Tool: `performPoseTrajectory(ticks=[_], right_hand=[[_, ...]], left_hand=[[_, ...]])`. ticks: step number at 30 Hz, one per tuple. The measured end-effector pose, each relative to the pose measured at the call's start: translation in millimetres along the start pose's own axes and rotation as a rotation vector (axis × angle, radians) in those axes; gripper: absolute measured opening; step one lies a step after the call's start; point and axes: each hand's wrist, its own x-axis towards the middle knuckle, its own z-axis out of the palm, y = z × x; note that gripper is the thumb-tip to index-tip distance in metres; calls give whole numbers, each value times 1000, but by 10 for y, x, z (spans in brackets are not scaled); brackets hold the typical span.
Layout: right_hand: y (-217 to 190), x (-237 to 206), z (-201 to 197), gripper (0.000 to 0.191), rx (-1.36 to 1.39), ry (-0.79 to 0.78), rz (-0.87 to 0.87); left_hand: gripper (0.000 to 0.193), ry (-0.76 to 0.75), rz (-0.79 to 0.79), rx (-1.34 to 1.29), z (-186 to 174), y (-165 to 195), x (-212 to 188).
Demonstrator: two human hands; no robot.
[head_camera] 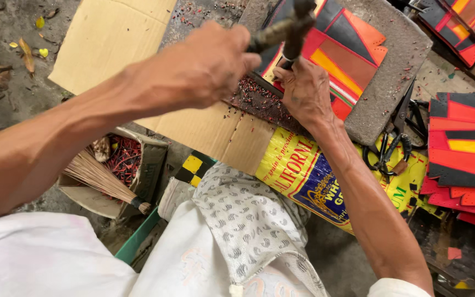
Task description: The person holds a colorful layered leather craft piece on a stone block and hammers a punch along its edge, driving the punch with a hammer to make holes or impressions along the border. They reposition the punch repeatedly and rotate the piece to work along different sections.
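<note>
Red, orange and black stitched panel (347, 55) lies on a gritty grey slab (386, 93); left hand (204, 66) grips a dark metal hammer (290, 27) closed-fisted, right hand (306, 91) pinches a punch.

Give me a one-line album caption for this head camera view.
Left hand swings a hammer while the right hand steadies a punch on a red, orange and black panel.

Left hand (207, 63) gripping hammer (287, 27) handle, head raised above right hand (306, 91). Right hand pressing on red-orange-black patchwork piece (347, 49) atop grey slab (397, 60). Scissors (394, 137) at slab's right edge. Cardboard (116, 38) beneath left forearm.
</note>
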Motion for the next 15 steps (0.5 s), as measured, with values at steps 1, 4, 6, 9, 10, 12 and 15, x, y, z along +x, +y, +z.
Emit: performPoseTrajectory(ticks=[1, 4, 6, 9, 10, 12, 15], right_hand=[[24, -2, 21, 9, -32, 19, -15], [38, -55, 49, 12, -86, 37, 24], [71, -67, 43, 25, -71, 79, 110], [127, -115, -29, 22, 285, 37, 294], [140, -137, -50, 21, 307, 24, 277], [150, -181, -78, 17, 355, -1, 238], [138, -211, -80, 15, 347, -1, 217]], left_hand=[[37, -17, -22, -6, -7, -107, -47], [43, 22, -129, 21, 235, -240, -152], [42, -164, -334, -55, 372, -310, -191], [43, -276, -455, -113, 465, -408, -211], [44, -285, -457, -125, 479, -431, -193], [44, -219, -355, -96, 468, -466, -174], [46, -168, -307, -72, 434, -463, -168]])
